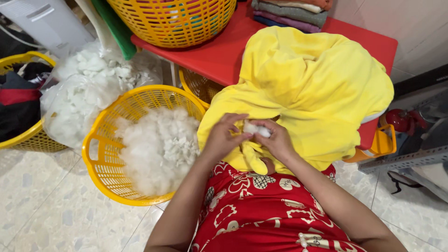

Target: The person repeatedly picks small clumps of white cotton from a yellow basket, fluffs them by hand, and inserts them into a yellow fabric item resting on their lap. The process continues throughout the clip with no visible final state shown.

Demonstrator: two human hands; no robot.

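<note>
A big yellow fabric cover point(308, 84) lies bunched over my lap and the edge of the red table point(219, 51). My left hand point(223, 135) and my right hand point(276, 137) meet at an opening in the yellow fabric. Between their fingertips is a small tuft of white stuffing point(257, 129), pinched by both hands at the opening. To my left stands a yellow plastic basket point(100, 140) holding a heap of white fluffy stuffing point(158, 147).
A clear bag of white stuffing point(84, 88) sits behind the basket. Another yellow basket point(172, 18) stands on the table beside folded cloths point(291, 11). A yellow basket of dark clothes point(21, 102) is at far left. Metal racking point(406, 158) lies at right.
</note>
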